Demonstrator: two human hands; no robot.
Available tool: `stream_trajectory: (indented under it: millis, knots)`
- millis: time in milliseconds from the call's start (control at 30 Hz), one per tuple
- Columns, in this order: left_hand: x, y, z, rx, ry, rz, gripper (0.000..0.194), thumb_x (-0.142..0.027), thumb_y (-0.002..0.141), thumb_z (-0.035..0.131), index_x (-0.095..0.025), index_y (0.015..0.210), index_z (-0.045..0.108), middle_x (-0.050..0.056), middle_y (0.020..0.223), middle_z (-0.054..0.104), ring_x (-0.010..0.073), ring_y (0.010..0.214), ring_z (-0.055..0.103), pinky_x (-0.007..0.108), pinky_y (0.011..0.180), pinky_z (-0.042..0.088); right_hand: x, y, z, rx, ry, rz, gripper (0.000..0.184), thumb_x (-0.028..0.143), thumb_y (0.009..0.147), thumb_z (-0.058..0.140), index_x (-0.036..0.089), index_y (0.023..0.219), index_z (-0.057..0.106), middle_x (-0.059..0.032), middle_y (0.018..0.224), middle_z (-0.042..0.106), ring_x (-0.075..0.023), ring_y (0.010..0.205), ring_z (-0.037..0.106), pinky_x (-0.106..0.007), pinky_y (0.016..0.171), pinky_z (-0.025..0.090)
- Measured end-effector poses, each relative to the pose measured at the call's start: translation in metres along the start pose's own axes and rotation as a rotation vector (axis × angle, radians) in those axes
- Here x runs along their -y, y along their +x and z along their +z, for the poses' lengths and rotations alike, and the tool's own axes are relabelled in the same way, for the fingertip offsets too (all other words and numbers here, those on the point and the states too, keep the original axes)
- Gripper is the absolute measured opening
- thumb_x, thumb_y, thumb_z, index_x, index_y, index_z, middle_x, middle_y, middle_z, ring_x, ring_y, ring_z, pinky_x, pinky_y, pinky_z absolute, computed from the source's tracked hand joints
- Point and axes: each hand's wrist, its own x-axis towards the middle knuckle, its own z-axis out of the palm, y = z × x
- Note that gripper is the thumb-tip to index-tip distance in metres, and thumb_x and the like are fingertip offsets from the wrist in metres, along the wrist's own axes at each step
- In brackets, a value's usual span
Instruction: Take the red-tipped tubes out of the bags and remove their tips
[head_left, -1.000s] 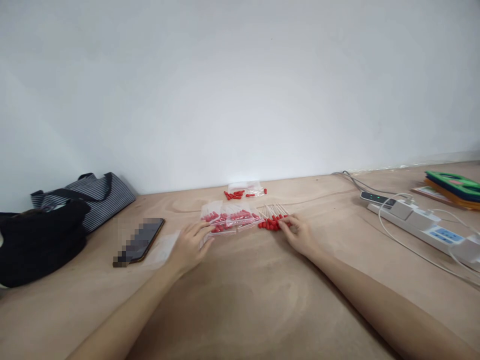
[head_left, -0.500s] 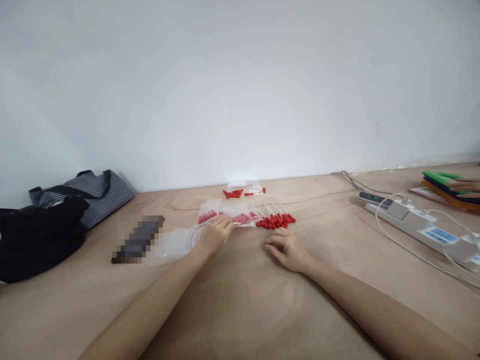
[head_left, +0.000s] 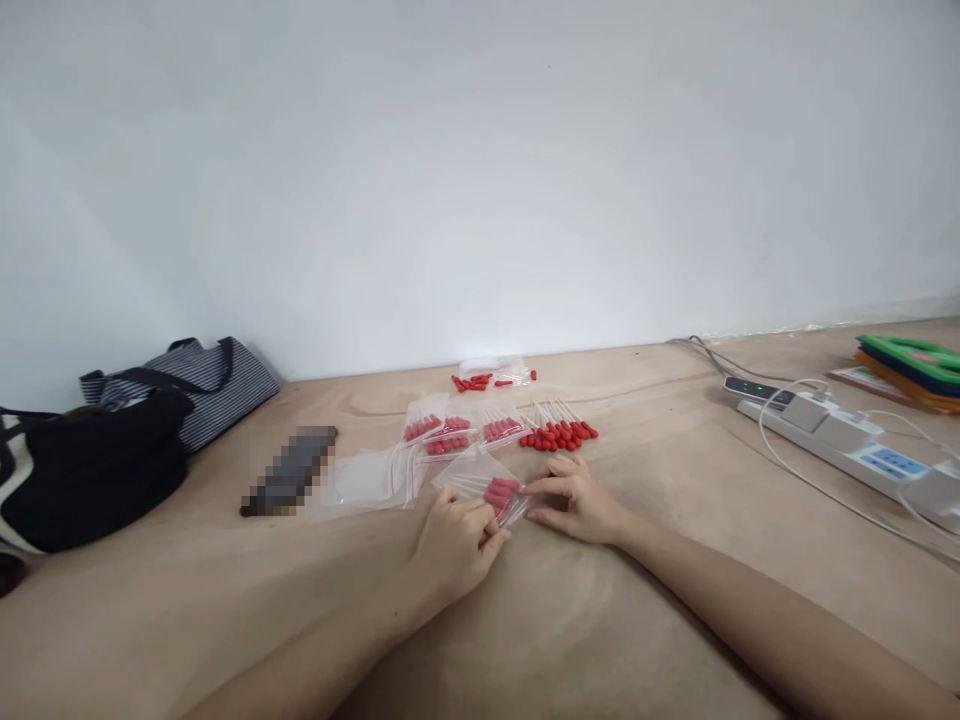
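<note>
A clear zip-lock bag with several red-tipped sticks inside lies at a slant between my hands. My left hand has its fingers curled over the near edge of this bag. At its right corner, the thumb and forefinger of my right hand close on the plastic. Just beyond are more filled bags, lying side by side and partly overlapping. To their right is a loose pile of red-tipped white sticks. Flat zip-lock bags are stacked left of my hands.
Against the wall lie small red pieces and another clear bag. A pixelated dark object, a black bag and a striped bag occupy the left. A power strip with cables and green frames are on the right.
My left hand has come nearer from the row of filled bags, bringing one filled bag with it. My right hand's fingers now meet that bag's corner. Another hand at far right has left view.
</note>
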Motion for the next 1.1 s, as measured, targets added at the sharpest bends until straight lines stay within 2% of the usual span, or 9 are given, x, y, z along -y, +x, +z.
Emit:
stream_trajectory:
  millis: [67, 167, 267, 400, 567, 667, 800, 967, 1100]
  knots:
    - [-0.005, 0.004, -0.003, 0.06, -0.083, -0.097, 0.019, -0.025, 0.072, 0.056, -0.018, 0.055, 0.051, -0.004, 0.053, 0.057, 0.0111, 0.053, 0.051, 0.031, 0.067, 0.034, -0.001, 0.001, 0.003, -0.036, -0.035, -0.018, 0.017, 0.033, 0.079, 0.055, 0.028, 0.092, 0.066, -0.0032, 0.084, 0.058, -0.0158, 0.079, 0.05, -0.034, 0.075, 0.031]
    - [-0.011, 0.012, -0.009, 0.151, -0.167, -0.199, 0.015, -0.028, 0.07, 0.058, -0.018, 0.059, 0.055, -0.005, 0.057, 0.06, 0.0113, 0.056, 0.053, 0.028, 0.065, 0.035, -0.005, 0.003, 0.008, -0.064, -0.068, -0.047, 0.016, 0.026, 0.081, 0.053, 0.028, 0.086, 0.068, -0.0022, 0.079, 0.058, -0.0142, 0.076, 0.05, -0.033, 0.073, 0.029]
    - [-0.013, 0.021, -0.013, 0.187, -0.169, -0.19, 0.015, -0.03, 0.071, 0.054, -0.019, 0.061, 0.058, -0.004, 0.06, 0.061, 0.0124, 0.059, 0.054, 0.026, 0.062, 0.035, -0.007, 0.005, 0.012, -0.085, -0.085, -0.063, 0.017, 0.022, 0.081, 0.053, 0.029, 0.083, 0.068, -0.0013, 0.077, 0.058, -0.0135, 0.074, 0.05, -0.033, 0.072, 0.028]
    - [-0.01, 0.032, -0.01, 0.208, -0.155, -0.139, 0.017, -0.014, 0.068, 0.047, -0.019, 0.057, 0.06, -0.004, 0.054, 0.059, 0.0107, 0.052, 0.049, 0.025, 0.058, 0.033, -0.007, 0.006, 0.012, -0.095, -0.098, -0.064, 0.015, 0.024, 0.081, 0.053, 0.029, 0.085, 0.067, -0.0008, 0.076, 0.058, -0.0135, 0.074, 0.05, -0.032, 0.072, 0.029]
    - [0.003, 0.041, -0.001, 0.276, -0.404, -0.254, 0.018, -0.021, 0.067, 0.051, -0.017, 0.053, 0.062, -0.003, 0.047, 0.055, 0.0103, 0.048, 0.046, 0.023, 0.052, 0.031, -0.005, 0.003, 0.008, -0.159, -0.086, -0.047, 0.021, 0.029, 0.076, 0.06, 0.023, 0.095, 0.063, -0.0027, 0.081, 0.058, -0.0153, 0.077, 0.049, -0.032, 0.071, 0.03]
    - [0.014, 0.041, 0.007, 0.28, -0.529, -0.335, 0.017, -0.031, 0.064, 0.058, -0.015, 0.058, 0.064, -0.002, 0.05, 0.057, 0.0104, 0.048, 0.046, 0.022, 0.048, 0.03, -0.004, 0.002, 0.007, -0.207, -0.109, -0.108, 0.015, 0.025, 0.076, 0.058, 0.026, 0.09, 0.065, -0.0019, 0.08, 0.058, -0.0148, 0.075, 0.047, -0.032, 0.07, 0.03]
    - [0.022, 0.039, 0.016, 0.273, -0.567, -0.365, 0.022, -0.036, 0.06, 0.063, -0.014, 0.06, 0.065, -0.001, 0.05, 0.057, 0.0093, 0.046, 0.044, 0.021, 0.045, 0.029, -0.002, 0.003, 0.009, -0.239, -0.17, -0.189, 0.015, 0.019, 0.077, 0.055, 0.028, 0.08, 0.067, -0.0013, 0.081, 0.057, -0.0146, 0.076, 0.045, -0.031, 0.069, 0.028]
    - [0.022, 0.039, 0.02, 0.237, -0.592, -0.387, 0.024, -0.038, 0.059, 0.064, -0.014, 0.056, 0.063, -0.003, 0.046, 0.053, 0.0083, 0.044, 0.041, 0.021, 0.046, 0.029, 0.003, 0.007, 0.009, -0.192, -0.192, -0.147, 0.006, 0.023, 0.074, 0.059, 0.022, 0.072, 0.064, -0.0021, 0.084, 0.057, -0.0153, 0.078, 0.044, -0.032, 0.07, 0.026]
    - [0.02, 0.039, 0.02, 0.195, -0.601, -0.397, 0.024, -0.037, 0.063, 0.061, -0.014, 0.057, 0.06, -0.002, 0.05, 0.054, 0.009, 0.046, 0.043, 0.021, 0.046, 0.031, 0.006, 0.012, 0.013, -0.209, -0.247, -0.166, 0.008, 0.025, 0.076, 0.057, 0.024, 0.073, 0.064, -0.0017, 0.081, 0.057, -0.0152, 0.079, 0.044, -0.033, 0.072, 0.024]
